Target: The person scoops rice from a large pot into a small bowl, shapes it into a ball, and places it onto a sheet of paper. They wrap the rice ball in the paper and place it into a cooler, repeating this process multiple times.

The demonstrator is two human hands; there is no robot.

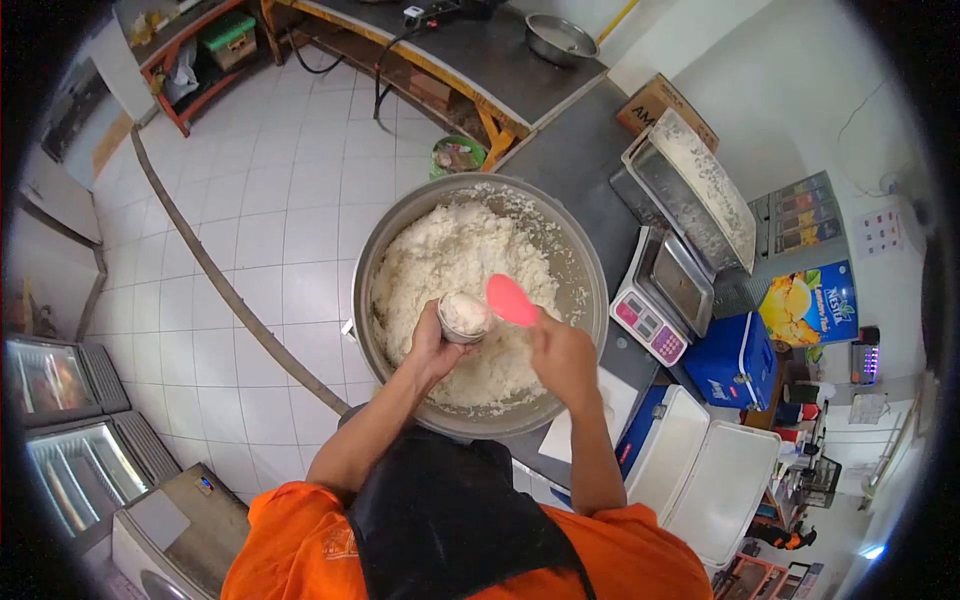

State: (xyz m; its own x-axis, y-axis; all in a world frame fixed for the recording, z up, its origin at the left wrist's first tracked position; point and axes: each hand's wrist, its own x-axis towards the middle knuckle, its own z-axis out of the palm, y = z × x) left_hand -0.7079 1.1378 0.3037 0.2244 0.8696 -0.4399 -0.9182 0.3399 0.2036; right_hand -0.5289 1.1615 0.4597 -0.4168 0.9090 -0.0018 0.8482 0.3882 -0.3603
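Observation:
A wide metal pot [372, 262] full of cooked white rice [440, 240] stands in front of me. Over the rice, my left hand [433, 345] is wrapped round a small round cup [465, 316] heaped with rice. My right hand [560, 352] grips a pink rice paddle [511, 299], its blade just right of the cup. Whether the paddle touches the cup's rim, I cannot tell. The handle is mostly hidden inside my right fist.
Right of the pot are a weighing scale [650, 318], a large rice-specked metal container [690, 190], a blue cooler [728, 365] and an open white-lined cooler [665, 445]. A metal bowl [560, 42] sits on the far counter. A green bin [457, 157] stands behind the pot.

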